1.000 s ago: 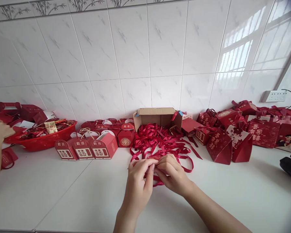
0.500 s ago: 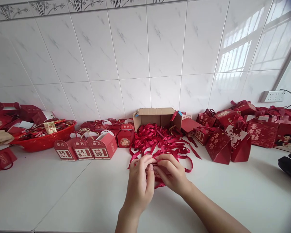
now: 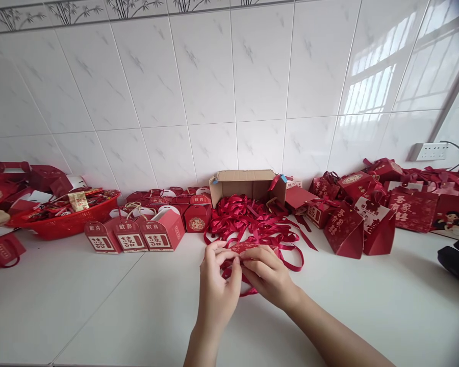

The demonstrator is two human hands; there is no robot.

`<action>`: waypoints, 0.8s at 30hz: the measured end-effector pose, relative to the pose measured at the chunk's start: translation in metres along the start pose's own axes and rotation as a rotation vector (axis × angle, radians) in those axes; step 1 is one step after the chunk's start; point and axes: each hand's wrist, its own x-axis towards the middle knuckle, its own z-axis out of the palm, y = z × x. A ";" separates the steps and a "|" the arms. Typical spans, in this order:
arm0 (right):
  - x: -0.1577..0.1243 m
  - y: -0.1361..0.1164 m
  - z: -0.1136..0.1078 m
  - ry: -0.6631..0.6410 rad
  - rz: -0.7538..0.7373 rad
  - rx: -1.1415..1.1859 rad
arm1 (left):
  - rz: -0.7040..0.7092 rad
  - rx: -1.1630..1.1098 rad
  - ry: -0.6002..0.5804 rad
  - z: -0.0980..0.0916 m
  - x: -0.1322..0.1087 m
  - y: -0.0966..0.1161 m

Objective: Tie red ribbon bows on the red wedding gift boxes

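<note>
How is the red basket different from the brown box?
The basket is bright red, while the box is plain brown. The basket opens upward, but the box has its open side facing us. The basket holds small shiny packets, while the box has red ribbons spilling out of its front. Both sit on the white table.
</note>
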 end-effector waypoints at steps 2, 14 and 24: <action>0.000 0.001 0.000 -0.002 -0.013 0.000 | 0.003 0.017 0.013 0.000 0.000 0.000; 0.001 -0.001 0.000 0.029 0.009 0.006 | 0.004 -0.118 0.006 -0.008 0.001 0.007; 0.002 -0.001 -0.002 0.030 -0.033 -0.013 | 0.066 -0.268 -0.210 -0.023 0.003 0.000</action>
